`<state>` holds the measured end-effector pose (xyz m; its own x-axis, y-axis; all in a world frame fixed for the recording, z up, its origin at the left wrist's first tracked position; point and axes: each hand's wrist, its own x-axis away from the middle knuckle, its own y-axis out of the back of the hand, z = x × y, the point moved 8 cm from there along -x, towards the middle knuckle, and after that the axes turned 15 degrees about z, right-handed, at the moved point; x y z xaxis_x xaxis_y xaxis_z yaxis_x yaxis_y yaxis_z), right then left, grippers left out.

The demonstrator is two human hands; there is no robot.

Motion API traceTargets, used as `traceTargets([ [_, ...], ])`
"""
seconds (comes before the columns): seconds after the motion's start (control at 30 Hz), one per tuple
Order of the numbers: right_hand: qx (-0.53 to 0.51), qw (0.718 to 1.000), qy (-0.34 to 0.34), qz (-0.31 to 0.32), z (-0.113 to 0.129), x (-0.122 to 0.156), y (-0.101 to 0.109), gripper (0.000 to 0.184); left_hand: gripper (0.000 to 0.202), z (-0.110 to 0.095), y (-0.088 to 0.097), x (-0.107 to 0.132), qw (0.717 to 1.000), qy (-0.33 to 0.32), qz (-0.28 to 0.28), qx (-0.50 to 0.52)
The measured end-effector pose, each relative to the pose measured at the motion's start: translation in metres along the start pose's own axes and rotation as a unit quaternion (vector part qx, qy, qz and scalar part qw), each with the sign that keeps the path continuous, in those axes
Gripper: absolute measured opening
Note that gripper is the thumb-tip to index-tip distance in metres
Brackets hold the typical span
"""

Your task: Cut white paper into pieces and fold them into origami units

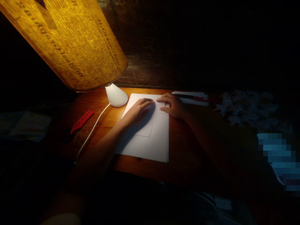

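Observation:
A stack of white paper sheets [142, 147] lies on the wooden table, and thin straight lines form a rectangle on the top sheet. My left hand [140, 109] rests on the sheet's upper part, its fingers stretched toward the right. Facing it at the upper right of the sheet is my right hand [172, 104], with thumb and fingers apart. The fingertips of both hands come close together near the paper's top edge. Neither hand shows anything in it, though shadow hides the undersides of the fingers.
A lamp with a printed yellow shade [77, 43] and a white base [116, 95] stands at the back left. Its white cord [93, 128] crosses the table beside a red strap with holes [82, 122]. A long red-and-black object [198, 98] lies over more paper [192, 93]. Folded white paper pieces [250, 109] are heaped at right.

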<state>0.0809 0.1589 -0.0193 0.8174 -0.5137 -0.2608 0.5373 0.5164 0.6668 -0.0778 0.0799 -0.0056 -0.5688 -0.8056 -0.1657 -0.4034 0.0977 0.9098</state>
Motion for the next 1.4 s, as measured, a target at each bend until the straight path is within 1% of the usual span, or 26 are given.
traceTargets([
  [0.23,0.016,1.0,-0.013,0.007,0.0,0.0,-0.001,0.041,0.044,0.002,-0.001,0.001,1.0,0.012,0.008,0.013],
  [0.33,0.02,1.0,-0.019,0.009,0.0,-0.001,-0.001,0.042,0.043,0.006,-0.004,0.002,0.999,0.02,0.018,0.017],
  [0.5,0.024,0.999,-0.018,0.014,0.0,-0.001,-0.001,0.042,0.049,0.012,-0.01,0.003,0.999,0.032,0.023,0.011],
  [0.67,0.02,1.0,-0.015,0.016,-0.001,-0.001,-0.002,0.043,0.044,0.012,-0.011,0.004,1.0,0.021,0.021,0.0],
  [1.07,0.04,0.999,-0.02,0.016,-0.002,-0.001,-0.005,0.04,0.046,0.01,-0.014,0.003,0.998,0.03,0.047,-0.019],
  [1.17,0.068,0.997,-0.024,0.005,0.005,0.001,-0.005,0.037,0.046,0.01,-0.014,0.003,0.998,0.029,0.043,-0.019],
  [1.27,0.123,0.992,-0.032,-0.014,0.017,0.003,-0.004,0.032,0.045,0.009,-0.014,0.003,0.999,0.026,0.03,-0.018],
  [1.33,0.17,0.985,-0.035,-0.003,0.025,0.003,-0.008,0.031,0.043,0.008,-0.015,0.002,0.999,0.024,0.031,-0.021],
  [1.4,0.21,0.977,-0.037,-0.008,0.033,0.002,-0.009,0.033,0.042,0.008,-0.015,0.001,0.999,0.024,0.027,-0.022],
])
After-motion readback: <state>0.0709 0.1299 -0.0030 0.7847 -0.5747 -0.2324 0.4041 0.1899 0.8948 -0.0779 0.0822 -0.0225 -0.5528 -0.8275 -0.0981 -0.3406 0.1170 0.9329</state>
